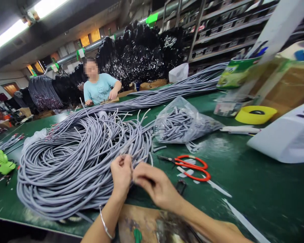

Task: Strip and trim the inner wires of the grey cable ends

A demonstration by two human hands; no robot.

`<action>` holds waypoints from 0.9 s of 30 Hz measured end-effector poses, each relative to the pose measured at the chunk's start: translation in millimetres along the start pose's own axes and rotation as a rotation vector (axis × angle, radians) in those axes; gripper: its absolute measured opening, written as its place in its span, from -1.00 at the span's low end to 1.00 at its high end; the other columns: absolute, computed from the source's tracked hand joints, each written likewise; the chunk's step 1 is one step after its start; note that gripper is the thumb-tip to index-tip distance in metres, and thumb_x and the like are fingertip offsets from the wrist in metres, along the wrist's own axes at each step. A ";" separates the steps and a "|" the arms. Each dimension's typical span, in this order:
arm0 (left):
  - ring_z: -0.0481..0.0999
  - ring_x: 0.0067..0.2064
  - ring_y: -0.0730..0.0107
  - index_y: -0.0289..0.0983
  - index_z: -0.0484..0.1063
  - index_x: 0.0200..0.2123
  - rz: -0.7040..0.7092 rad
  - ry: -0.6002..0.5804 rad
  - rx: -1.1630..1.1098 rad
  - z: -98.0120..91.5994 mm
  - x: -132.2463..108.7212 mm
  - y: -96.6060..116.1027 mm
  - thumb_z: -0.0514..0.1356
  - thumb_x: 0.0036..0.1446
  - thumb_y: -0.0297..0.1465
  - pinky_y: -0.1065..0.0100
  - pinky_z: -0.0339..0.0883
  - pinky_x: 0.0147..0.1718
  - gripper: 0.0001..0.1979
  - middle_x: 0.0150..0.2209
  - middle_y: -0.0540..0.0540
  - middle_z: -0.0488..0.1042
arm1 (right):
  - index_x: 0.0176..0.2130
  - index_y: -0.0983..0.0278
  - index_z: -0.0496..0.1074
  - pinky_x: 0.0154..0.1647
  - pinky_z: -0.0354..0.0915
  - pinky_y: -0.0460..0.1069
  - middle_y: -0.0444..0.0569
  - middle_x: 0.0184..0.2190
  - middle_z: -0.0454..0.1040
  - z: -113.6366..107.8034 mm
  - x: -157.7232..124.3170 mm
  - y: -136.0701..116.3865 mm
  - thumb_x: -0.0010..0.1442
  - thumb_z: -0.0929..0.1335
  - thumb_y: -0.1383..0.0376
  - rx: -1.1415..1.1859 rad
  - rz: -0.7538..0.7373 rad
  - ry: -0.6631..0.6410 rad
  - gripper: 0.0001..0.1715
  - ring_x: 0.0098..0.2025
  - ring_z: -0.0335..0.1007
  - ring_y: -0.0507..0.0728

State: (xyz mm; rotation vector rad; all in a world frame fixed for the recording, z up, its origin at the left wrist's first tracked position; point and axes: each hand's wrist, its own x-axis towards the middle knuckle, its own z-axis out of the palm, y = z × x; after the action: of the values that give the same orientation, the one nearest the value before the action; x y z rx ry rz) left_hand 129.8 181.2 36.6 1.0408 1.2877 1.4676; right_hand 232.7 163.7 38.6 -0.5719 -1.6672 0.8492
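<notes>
Green table (263, 184), scuffed; black bundles (142, 50) hang behind, two tube lights (50, 5) overhead. Two other people (100, 89) beyond. One bag (177, 126), one scissors (177, 160), one coil of grey cables (66, 182). Left hand (121, 171), right hand (157, 185) close together at coil's right edge, fingers curled in; cannot tell how tightly, or on what.

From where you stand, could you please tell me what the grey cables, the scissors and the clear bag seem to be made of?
Grey cables: probably plastic or rubber sheathing, satin-looking, since they bend smoothly and are evenly coloured.
Scissors: dark blades, likely steel; smooth red handles, perhaps plastic or coated metal.
Clear bag: thin, glossy plastic film, see-through and creased.
</notes>
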 end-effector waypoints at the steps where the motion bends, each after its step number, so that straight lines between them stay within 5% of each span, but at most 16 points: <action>1: 0.04 -0.72 0.67 -0.33 0.31 -0.59 -0.010 0.012 -0.006 -0.5 2.3 0.5 0.24 -0.17 -0.13 0.53 -0.08 -0.73 -0.64 -0.73 0.16 0.15 | -0.55 0.25 0.33 -0.51 0.23 -0.10 -0.11 -0.61 0.32 0.8 -1.2 -2.4 0.16 0.24 0.21 -0.016 -0.062 -0.047 -0.70 -0.53 0.24 0.02; 4: 0.02 -0.74 0.69 -0.34 0.31 -0.53 -0.054 -0.019 -0.043 -1.2 3.6 2.6 0.20 -0.17 -0.01 0.55 -0.16 -0.77 -0.54 -0.70 0.14 0.18 | -0.43 0.24 0.30 -0.66 0.14 -0.14 -0.15 -0.56 0.29 -1.2 -2.1 1.7 0.12 0.27 0.19 -0.055 0.058 0.186 -0.82 -0.64 0.12 -0.05; 6: 0.06 -0.74 0.68 -0.35 0.35 -0.46 -0.089 -0.044 -0.093 -0.7 0.6 4.4 0.15 -0.17 0.07 0.55 -0.15 -0.78 -0.47 -0.64 0.07 0.29 | -0.31 0.24 0.26 -0.77 -0.01 -0.17 -0.21 -0.52 0.25 -4.7 -0.8 9.7 -0.04 0.38 0.14 -0.054 0.235 0.350 -0.67 -0.72 -0.05 -0.11; 9: 0.18 -0.71 0.63 -0.37 0.38 -0.37 -0.115 -0.078 -0.162 0.3 -4.6 7.7 0.09 -0.16 0.13 0.53 -0.02 -0.76 -0.38 -0.54 -0.03 0.39 | -0.21 0.25 0.26 -0.79 -0.04 -0.17 -0.19 -0.47 0.31 -7.9 1.5 16.9 -0.27 0.48 0.16 -0.043 0.385 0.270 -0.38 -0.73 -0.04 -0.13; 13: 0.23 -0.70 0.60 -0.35 0.40 -0.31 -0.188 -0.161 -0.197 -1.9 -5.8 15.1 0.08 -0.20 0.16 0.54 -0.02 -0.77 -0.33 -0.52 -0.03 0.39 | -0.38 0.29 0.35 -0.71 0.07 -0.13 -0.11 -0.52 0.37 -11.0 2.7 14.4 -0.07 0.34 0.14 -0.037 0.457 0.181 -0.72 -0.68 0.18 -0.04; 17: 0.10 -0.74 0.70 -0.45 0.47 -0.49 -0.286 -0.332 0.014 -9.6 -4.0 24.3 0.24 -0.27 0.03 0.56 -0.17 -0.77 -0.43 -0.65 0.00 0.30 | -0.49 0.28 0.34 -0.73 -0.02 -0.13 -0.15 -0.62 0.32 -17.9 4.8 16.7 -0.03 0.28 0.15 -0.004 0.469 0.215 -0.76 -0.73 0.06 -0.07; 22: 0.03 -0.73 0.73 -0.44 0.55 -0.52 -0.053 -0.376 0.099 -18.8 -4.0 28.1 0.31 -0.21 -0.16 0.53 -0.17 -0.73 -0.62 -0.70 0.03 0.25 | -0.52 0.26 0.27 -0.77 -0.08 -0.12 -0.23 -0.72 0.19 -25.0 11.4 34.2 0.02 0.22 0.09 -0.014 0.575 0.220 -0.70 -0.78 -0.10 -0.07; 27: 0.20 -0.62 0.57 -0.32 0.58 -0.48 0.324 -0.145 0.243 -23.7 -6.4 28.0 0.29 -0.14 -0.38 0.49 0.03 -0.65 -0.87 -0.66 0.03 0.30 | -0.48 0.22 0.29 -0.60 0.04 -0.10 -0.20 -0.65 0.28 -33.0 10.8 32.0 -0.06 0.34 0.15 -0.263 0.523 0.277 -0.80 -0.63 0.19 0.02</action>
State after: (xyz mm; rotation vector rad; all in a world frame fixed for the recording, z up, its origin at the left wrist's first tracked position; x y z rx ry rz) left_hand 105.8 167.7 61.7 1.5463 1.2561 1.4615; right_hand 259.8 199.6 24.1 -1.2866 -1.3978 0.8714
